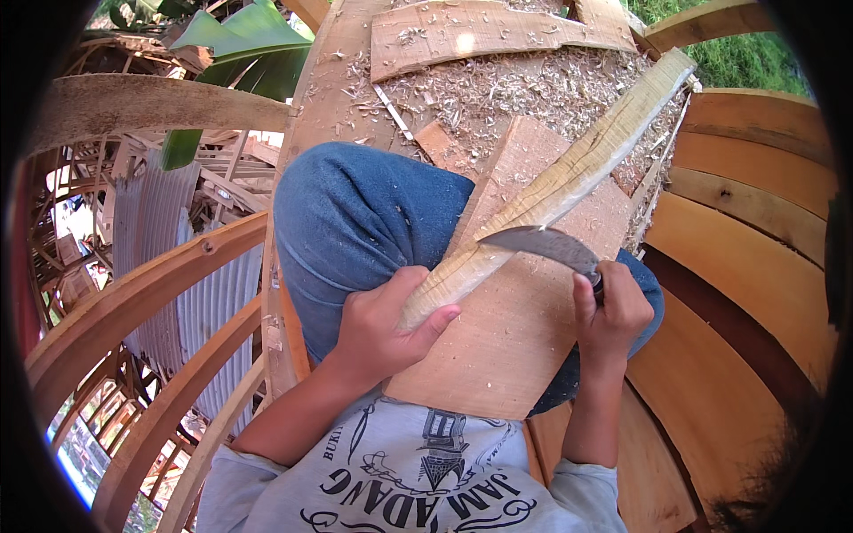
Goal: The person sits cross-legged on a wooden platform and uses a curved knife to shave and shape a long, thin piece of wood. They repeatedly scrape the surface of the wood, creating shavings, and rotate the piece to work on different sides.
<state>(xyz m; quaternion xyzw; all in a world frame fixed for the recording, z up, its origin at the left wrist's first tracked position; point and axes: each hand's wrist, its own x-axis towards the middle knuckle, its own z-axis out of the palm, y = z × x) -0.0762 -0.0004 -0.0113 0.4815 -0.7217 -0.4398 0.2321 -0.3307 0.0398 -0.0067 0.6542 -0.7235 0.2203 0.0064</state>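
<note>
My left hand (384, 322) is closed round the near end of a long, pale, rough-surfaced stick of wood (569, 173), which slants up to the far right. In my right hand (613, 309) is the dark handle of a curved knife (542, 243). The knife's blade points left and lies across the stick's near half, its tip over the wood. Beneath both, a flat wooden board (502, 364) rests on my lap, its near end against my shirt. My fingers hide most of the knife's handle.
Wood shavings (498, 84) cover the planks beyond my knees, around a curved board (480, 31). Curved wooden rails (160, 293) run along the left, with corrugated metal sheets (155, 258) below. Wide planks (737, 249) rise on the right. A large green leaf (244, 53) hangs at the upper left.
</note>
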